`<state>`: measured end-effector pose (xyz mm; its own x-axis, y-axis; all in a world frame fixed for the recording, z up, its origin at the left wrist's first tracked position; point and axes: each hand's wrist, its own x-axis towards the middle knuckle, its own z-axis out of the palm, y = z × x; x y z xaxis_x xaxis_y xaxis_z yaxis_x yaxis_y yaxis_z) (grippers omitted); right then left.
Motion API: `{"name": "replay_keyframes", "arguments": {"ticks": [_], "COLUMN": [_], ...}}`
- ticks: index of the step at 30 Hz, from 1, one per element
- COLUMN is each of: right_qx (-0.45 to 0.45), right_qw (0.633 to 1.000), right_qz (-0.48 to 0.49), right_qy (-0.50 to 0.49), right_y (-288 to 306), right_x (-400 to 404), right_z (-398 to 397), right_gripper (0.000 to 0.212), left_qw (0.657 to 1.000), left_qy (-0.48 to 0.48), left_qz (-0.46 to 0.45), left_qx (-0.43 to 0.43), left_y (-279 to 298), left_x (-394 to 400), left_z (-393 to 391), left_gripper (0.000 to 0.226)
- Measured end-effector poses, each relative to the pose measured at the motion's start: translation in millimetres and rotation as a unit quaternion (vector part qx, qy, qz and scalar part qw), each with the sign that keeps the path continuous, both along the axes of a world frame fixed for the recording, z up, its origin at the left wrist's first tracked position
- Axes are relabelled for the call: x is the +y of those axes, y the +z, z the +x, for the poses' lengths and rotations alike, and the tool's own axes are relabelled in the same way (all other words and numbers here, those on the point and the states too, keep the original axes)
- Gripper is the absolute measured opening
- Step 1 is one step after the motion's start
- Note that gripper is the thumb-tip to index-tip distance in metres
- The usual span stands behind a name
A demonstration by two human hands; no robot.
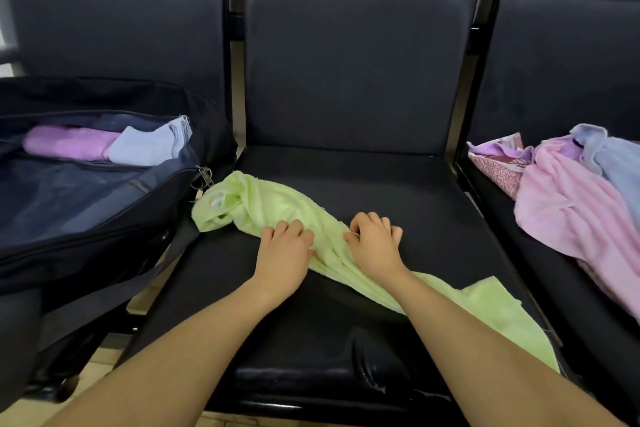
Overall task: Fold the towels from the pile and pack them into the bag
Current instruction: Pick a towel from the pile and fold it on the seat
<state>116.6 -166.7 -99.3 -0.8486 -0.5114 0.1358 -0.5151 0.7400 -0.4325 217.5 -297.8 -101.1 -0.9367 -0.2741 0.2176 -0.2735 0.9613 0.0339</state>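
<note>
A light green towel (263, 204) lies bunched in a long diagonal strip across the middle seat (398, 191), from the bag down to the seat's front right corner. My left hand (284, 250) and my right hand (375, 241) both grip the towel near its middle, fingers curled into the cloth, a short gap between them. The dark blue bag (86, 204) lies open on the left seat and holds a folded purple towel (69, 146) and a folded pale blue towel (149, 146). The pile (571, 204) on the right seat shows pink, blue and patterned towels.
The black padded seats are joined in a row, with metal dividers (235, 107) between them. The bag's strap (114, 298) hangs off the seat front on the left. The bag's zip pulls (204, 178) touch the green towel's upper end.
</note>
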Motion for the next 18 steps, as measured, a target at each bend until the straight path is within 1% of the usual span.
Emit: {"name": "replay_keyframes", "arguments": {"ticks": [2, 3, 4, 5, 7, 9, 12, 14, 18], "right_qx": [-0.009, -0.019, -0.028, -0.034, -0.031, -0.011, 0.021, 0.037, 0.057], "right_qw": [0.997, 0.994, 0.987, 0.979, 0.957, 0.937, 0.919, 0.909, 0.891], "right_qz": [-0.07, -0.112, -0.156, -0.202, -0.286, -0.347, -0.392, -0.412, -0.446], "right_qy": [0.001, -0.004, -0.013, -0.024, -0.039, -0.046, -0.05, -0.051, -0.058], "right_y": [9.4, 15.3, 22.4, 29.5, 42.4, 53.1, 68.0, 75.5, 85.8], "right_x": [4.5, 7.1, 9.9, 12.4, 16.5, 19.2, 22.6, 26.1, 36.7], "right_z": [3.6, 5.4, 7.4, 8.7, 10.7, 13.1, 21.1, 26.3, 34.8], "right_gripper": [0.011, 0.013, 0.014, 0.016, 0.019, 0.02, 0.023, 0.021, 0.015], "left_qw": [0.999, 0.997, 0.992, 0.981, 0.946, 0.921, 0.885, 0.864, 0.83], "left_qy": [-0.014, -0.019, -0.021, -0.02, -0.012, -0.006, -0.005, -0.008, 0.033], "left_qz": [0.02, 0.043, 0.085, 0.142, 0.254, 0.313, 0.394, 0.433, 0.474], "left_qx": [0.034, 0.06, 0.095, 0.134, 0.198, 0.23, 0.249, 0.256, 0.292], "left_y": [1.4, 4.8, 10.0, 17.8, 37.1, 54.7, 73.5, 81.8, 93.6], "left_x": [-0.9, -1.5, -2.6, -4.0, -5.7, -6.1, -5.9, -6.1, -8.4], "left_z": [2.9, 4.1, 5.5, 6.7, 10.4, 15.1, 23.1, 27.8, 37.6], "left_gripper": [0.022, 0.02, 0.017, 0.014, 0.008, 0.003, 0.007, 0.01, 0.021]}}
